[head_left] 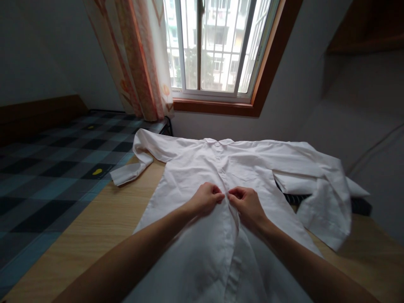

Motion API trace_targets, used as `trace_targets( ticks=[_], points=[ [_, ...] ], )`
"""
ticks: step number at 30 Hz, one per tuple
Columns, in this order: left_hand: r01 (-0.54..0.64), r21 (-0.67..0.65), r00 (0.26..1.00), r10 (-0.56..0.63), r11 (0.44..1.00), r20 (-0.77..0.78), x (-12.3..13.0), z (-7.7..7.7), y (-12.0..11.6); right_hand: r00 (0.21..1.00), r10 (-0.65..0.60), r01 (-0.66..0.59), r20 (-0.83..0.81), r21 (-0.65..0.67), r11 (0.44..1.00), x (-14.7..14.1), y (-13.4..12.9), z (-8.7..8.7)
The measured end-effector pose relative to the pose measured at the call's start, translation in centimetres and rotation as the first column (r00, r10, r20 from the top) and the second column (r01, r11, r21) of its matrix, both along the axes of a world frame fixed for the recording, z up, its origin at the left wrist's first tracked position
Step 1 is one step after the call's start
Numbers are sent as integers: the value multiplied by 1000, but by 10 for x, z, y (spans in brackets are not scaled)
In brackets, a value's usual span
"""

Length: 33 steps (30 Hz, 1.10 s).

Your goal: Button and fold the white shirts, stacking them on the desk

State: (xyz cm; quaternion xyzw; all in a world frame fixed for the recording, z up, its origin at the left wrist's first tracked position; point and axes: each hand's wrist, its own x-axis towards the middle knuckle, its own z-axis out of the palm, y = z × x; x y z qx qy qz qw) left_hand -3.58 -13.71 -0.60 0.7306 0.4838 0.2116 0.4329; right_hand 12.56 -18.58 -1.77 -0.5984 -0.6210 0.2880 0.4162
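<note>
A white long-sleeved shirt [189,168] lies front side up on a light wooden table [94,223], its collar toward the window. My left hand [208,197] pinches the left side of the front placket at mid-chest. Close beside it, my right hand [248,203] pinches the placket's other edge. The fingertips of both hands nearly meet. Below them the two front edges part slightly in a fold. One sleeve bends out to the left over the table edge; the other lies folded on the right.
Left of the table is a bed with a checked blue and black cover [59,168]. Folded white and dark striped cloth [360,206] lies under the right sleeve. A barred window [217,50] and patterned curtain [132,59] are behind.
</note>
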Motion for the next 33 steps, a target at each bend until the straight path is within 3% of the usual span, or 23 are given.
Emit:
trace_targets(
  ticks=[8,11,14,18,22,28,30,33],
  points=[
    [-18,-167,992,38,986,116,0,-3,-1,997,48,-49,-60,-15,999,-2,0,-3],
    [-24,-201,988,53,979,142,0,-3,-3,968,62,-92,-243,-116,989,-1,4,-5],
    [-25,-200,982,62,979,178,0,-2,-4,878,37,-161,-476,-222,962,-2,7,-5],
    [-31,-223,978,76,974,196,0,0,-4,809,-18,-196,-588,-299,934,-4,9,-1],
    [-62,-253,979,108,965,173,0,1,-4,828,-55,-158,-559,-327,932,-7,8,0],
    [-36,-156,986,60,987,156,-1,1,-2,864,-13,-148,-503,-280,949,-4,9,-10],
    [-54,-151,986,77,987,151,-1,1,-3,918,11,-107,-396,-222,969,-5,8,-11],
    [-82,-241,979,124,967,161,1,2,-5,994,3,-12,-108,-87,996,-7,4,-8]
  ],
)
